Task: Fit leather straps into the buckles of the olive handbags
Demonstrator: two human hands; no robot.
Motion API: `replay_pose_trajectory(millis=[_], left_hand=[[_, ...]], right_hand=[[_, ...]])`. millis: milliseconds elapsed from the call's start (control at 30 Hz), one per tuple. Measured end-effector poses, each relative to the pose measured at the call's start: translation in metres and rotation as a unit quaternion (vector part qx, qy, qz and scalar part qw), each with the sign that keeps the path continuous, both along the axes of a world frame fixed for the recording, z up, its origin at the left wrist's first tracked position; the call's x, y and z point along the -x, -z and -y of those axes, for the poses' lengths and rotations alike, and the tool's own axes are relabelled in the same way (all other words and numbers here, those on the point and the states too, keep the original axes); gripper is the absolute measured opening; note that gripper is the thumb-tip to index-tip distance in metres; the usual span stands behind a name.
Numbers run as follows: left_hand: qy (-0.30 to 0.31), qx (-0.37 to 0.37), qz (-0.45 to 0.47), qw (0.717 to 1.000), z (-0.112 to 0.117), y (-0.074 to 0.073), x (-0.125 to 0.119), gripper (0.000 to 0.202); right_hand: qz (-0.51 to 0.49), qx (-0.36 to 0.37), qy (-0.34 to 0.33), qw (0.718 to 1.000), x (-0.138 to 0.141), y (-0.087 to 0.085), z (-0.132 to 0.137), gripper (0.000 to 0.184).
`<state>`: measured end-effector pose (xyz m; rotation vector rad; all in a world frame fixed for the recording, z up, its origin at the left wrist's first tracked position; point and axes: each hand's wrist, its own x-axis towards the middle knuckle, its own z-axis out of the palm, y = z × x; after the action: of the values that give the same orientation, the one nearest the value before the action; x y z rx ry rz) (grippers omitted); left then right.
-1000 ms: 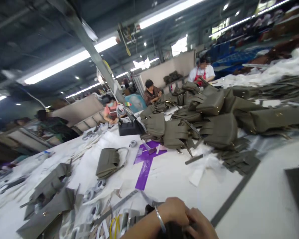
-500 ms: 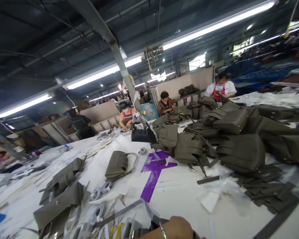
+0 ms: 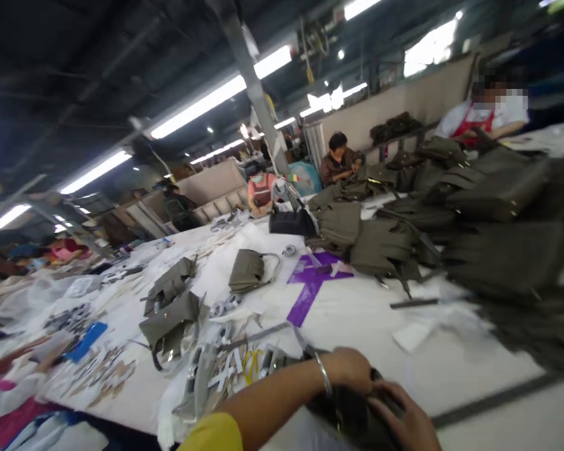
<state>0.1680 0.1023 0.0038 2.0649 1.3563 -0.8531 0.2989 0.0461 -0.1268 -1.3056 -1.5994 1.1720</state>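
At the bottom of the view, both of my hands are on a dark bag (image 3: pixel 341 407), which is partly hidden beneath them and blurred. My left hand (image 3: pixel 350 368), with a silver bracelet at its wrist, reaches across the bag's top with its fingers curled down. My right hand (image 3: pixel 407 414) is close beside it, fingers bent around the dark edge of the bag. Yellow-handled scissors (image 3: pixel 251 364) and rolls of grey tape (image 3: pixel 225 333) lie to the left of my hands.
Olive bags (image 3: pixel 380 244) are heaped on the right of the white table (image 3: pixel 348 319); a single olive bag (image 3: pixel 250 270) stands mid-table. Purple tape (image 3: pixel 305 294) marks the surface. Scraps and a blue piece (image 3: pixel 87 341) lie left. Several people sit beyond the table.
The view has tilted down and turned left, so the table items appear higher and farther right. My forearm, both hands and the dark bag now show more fully.
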Motion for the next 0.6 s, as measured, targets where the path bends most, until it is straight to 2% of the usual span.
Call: replay_pose_trajectory(millis=[33,133,267,600], left_hand=[[-0.010,-0.032,-0.005,0.999,0.002,-0.005,-0.001,0.038],[0.023,-0.019,0.001,1.000,-0.002,-0.006,-0.003,0.035],[0.058,-0.002,0.004,0.998,-0.012,0.007,-0.002,0.032],[0.057,-0.012,-0.008,0.998,-0.009,0.007,-0.009,0.028]], right_hand=[[0.000,-0.007,0.004,1.000,0.000,-0.006,0.007,0.026],[-0.001,-0.026,-0.031,0.999,0.001,-0.015,0.013,0.026],[-0.007,-0.040,-0.041,0.998,0.001,-0.012,0.009,0.028],[-0.010,-0.061,-0.016,0.998,0.005,-0.015,0.014,0.022]])
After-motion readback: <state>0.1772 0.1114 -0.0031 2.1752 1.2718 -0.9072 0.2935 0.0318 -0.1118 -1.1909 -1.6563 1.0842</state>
